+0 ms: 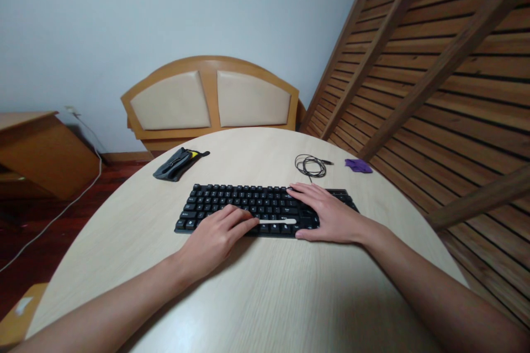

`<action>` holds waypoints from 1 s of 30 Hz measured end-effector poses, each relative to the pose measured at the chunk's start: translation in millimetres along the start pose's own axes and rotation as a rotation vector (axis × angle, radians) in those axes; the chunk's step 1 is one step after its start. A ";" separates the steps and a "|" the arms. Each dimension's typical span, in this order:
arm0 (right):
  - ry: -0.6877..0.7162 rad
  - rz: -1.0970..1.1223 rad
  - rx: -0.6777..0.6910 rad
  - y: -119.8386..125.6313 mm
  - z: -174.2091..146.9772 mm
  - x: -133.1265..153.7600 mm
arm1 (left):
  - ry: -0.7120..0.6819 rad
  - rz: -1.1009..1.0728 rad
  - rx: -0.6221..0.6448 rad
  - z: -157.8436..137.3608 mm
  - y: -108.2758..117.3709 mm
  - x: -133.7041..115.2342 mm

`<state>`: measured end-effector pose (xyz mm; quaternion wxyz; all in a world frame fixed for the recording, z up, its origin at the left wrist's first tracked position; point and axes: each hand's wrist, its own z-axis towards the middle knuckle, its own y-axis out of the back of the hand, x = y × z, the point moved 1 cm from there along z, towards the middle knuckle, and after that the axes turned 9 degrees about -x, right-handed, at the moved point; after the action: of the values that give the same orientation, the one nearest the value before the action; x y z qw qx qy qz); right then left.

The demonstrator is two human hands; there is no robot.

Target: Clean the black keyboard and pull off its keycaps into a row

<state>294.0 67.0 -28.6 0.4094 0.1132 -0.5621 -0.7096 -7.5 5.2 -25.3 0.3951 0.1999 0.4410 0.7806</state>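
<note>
Both bare forearms reach in over the near part of the round table (248, 303), whose pale wood surface carries everything in use. A light wooden piece (22, 309) stands low beside its left edge. The left hand (219, 234) pinches a slim white stick (285, 222) between thumb and fingers, drawn narrow; its rounded tip points right along the keyboard's near rows. The right hand (327, 215) lies on the keyboard's right part with fingers spread wide, thumb by the near edge. The black keyboard (232, 198) rests around the middle of the surface, its long sides running left to right.

Beyond it, a dark pouch (173, 166) with a yellow patch lies near the surface's left edge. A coiled black cable (311, 166) sits behind the keyboard, right of the middle, and a purple cloth (358, 165) lies near the right edge. Past the far edge stands a headboard (213, 99) with two cream panels, against the pale wall (186, 5).
</note>
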 end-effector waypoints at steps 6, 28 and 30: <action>0.009 -0.041 0.014 -0.9 -0.6 -1.1 | -0.010 -0.008 0.030 1.3 -0.4 -0.5; 0.006 0.020 -0.003 0.1 -1.5 -2.2 | 0.083 0.000 0.003 -1.9 34.7 24.9; 0.002 0.016 -0.005 0.7 -1.3 -1.7 | 0.079 0.001 0.031 -3.5 38.4 30.3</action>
<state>296.1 67.3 -29.0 0.4159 0.1085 -0.5609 -0.7076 -45.1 16.0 4.2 0.3738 0.1753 0.4681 0.7813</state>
